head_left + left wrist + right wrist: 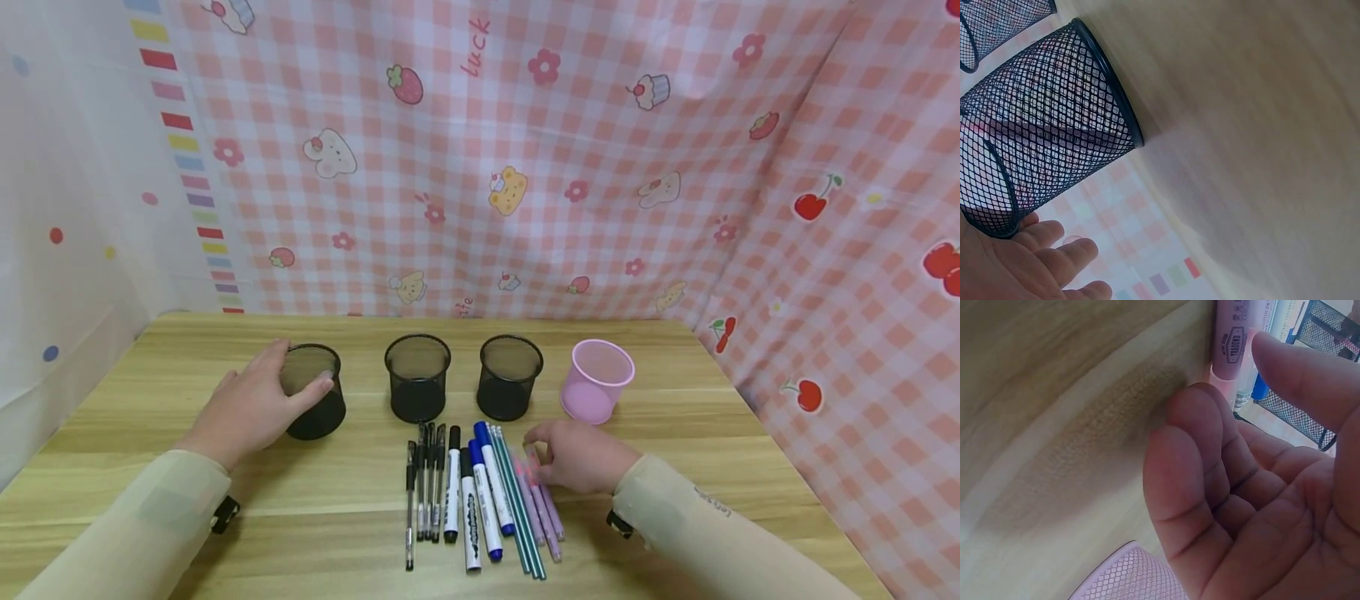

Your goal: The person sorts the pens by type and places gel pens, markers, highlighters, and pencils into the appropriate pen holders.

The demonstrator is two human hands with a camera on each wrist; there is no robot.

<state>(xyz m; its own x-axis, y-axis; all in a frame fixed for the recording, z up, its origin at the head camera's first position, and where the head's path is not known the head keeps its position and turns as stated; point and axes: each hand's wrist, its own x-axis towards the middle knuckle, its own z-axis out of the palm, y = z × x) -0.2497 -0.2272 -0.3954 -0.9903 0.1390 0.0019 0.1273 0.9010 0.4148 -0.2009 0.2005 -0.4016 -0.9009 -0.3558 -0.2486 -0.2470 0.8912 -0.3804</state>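
At the left, my left hand [251,404] is round the rim of a black mesh pen cup [318,417], its thumb across the near side. In the left wrist view that cup [1054,119] stands upright, its rim against the fingers [1072,259]. My right hand [585,457] hovers at the upper ends of the light purple highlighters [542,508]. Seen from the right wrist, its fingers [1175,481] are loosely bent, with a gap to the thumb and nothing between them. One highlighter [1230,337] lies just beyond the fingertips.
Two more black mesh cups [417,400] [506,398] and a pink mesh cup [591,400] stand in a row. Before them lie several black gel pens [430,492], black-capped markers [452,483], blue-capped markers [483,500] and teal pencils [519,508]. A checked cloth [465,167] hangs behind.
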